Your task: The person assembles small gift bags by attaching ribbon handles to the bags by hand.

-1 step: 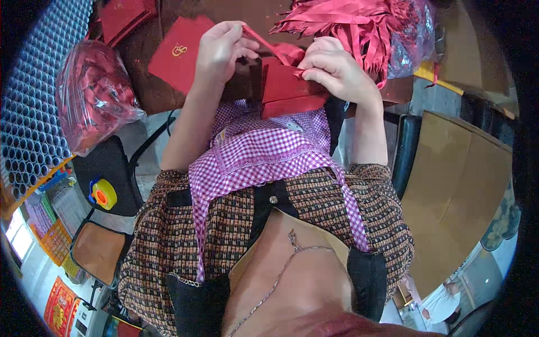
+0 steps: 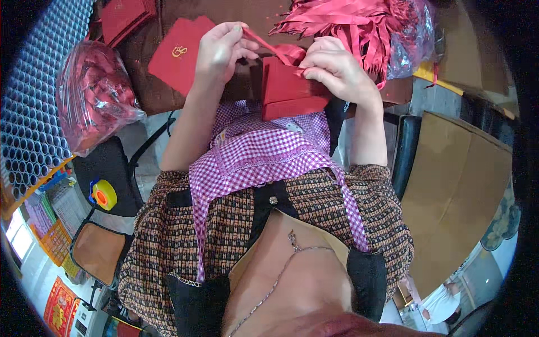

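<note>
A small red paper bag (image 2: 292, 84) hangs upright at the table's near edge, in front of my body. From its top a red ribbon (image 2: 261, 40) runs up to the left. My left hand (image 2: 223, 50) pinches the end of this ribbon between thumb and forefinger, the other fingers loosely curled. Closed at the bag's upper right corner, my right hand (image 2: 332, 67) pinches the ribbon there; its fingers partly hide the bag's top. Flat red bags (image 2: 177, 59) with a gold print lie beside my left hand. A heap of loose red ribbons (image 2: 359, 33) lies beyond my right hand.
More red bags (image 2: 124, 21) are stacked at the far left of the brown table (image 2: 150, 95). A clear plastic sack of red items (image 2: 95, 92) sits at its left edge. A black chair (image 2: 106, 168) bears a yellow tape roll (image 2: 104, 194). Cardboard (image 2: 457, 196) stands on the right.
The red bag has tilted and dropped very slightly below my right hand. Both hands stay in nearly the same place.
</note>
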Demonstrator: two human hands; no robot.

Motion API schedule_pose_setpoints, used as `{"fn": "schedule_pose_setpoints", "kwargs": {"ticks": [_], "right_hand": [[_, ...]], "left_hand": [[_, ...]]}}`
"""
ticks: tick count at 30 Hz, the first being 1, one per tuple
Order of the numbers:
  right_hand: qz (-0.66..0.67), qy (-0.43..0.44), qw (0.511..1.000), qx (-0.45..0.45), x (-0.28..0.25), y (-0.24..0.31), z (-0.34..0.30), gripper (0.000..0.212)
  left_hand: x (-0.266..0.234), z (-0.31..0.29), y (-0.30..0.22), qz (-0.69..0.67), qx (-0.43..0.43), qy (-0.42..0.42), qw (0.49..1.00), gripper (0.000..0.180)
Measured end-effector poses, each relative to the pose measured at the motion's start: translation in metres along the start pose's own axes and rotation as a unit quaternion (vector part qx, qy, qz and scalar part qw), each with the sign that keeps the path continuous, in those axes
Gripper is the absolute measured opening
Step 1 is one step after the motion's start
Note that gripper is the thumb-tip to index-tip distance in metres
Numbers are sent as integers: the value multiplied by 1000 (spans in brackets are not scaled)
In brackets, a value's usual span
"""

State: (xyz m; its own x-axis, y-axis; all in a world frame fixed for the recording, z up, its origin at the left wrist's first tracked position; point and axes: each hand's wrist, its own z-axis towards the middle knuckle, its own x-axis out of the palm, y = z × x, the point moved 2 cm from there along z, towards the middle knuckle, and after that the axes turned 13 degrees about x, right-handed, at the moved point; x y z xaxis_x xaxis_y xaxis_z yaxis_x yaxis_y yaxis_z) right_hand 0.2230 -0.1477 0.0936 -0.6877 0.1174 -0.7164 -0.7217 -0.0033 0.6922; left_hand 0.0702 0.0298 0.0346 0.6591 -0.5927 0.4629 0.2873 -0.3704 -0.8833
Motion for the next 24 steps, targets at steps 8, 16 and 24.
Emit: {"fn": "schedule_pose_setpoints", "kwargs": {"ticks": [8, 16, 24], "right_hand": [[282, -115, 939, 162, 0, -9, -1, 10], [91, -169, 974, 119, 30, -1, 15, 16], [211, -68, 931, 289, 28, -42, 25, 21]], "left_hand": [[0, -13, -1, 86, -21, 159, 983, 24], [10, -40, 1, 21, -145, 195, 970, 33], [15, -45, -3, 18, -168, 195, 966, 31]]}}
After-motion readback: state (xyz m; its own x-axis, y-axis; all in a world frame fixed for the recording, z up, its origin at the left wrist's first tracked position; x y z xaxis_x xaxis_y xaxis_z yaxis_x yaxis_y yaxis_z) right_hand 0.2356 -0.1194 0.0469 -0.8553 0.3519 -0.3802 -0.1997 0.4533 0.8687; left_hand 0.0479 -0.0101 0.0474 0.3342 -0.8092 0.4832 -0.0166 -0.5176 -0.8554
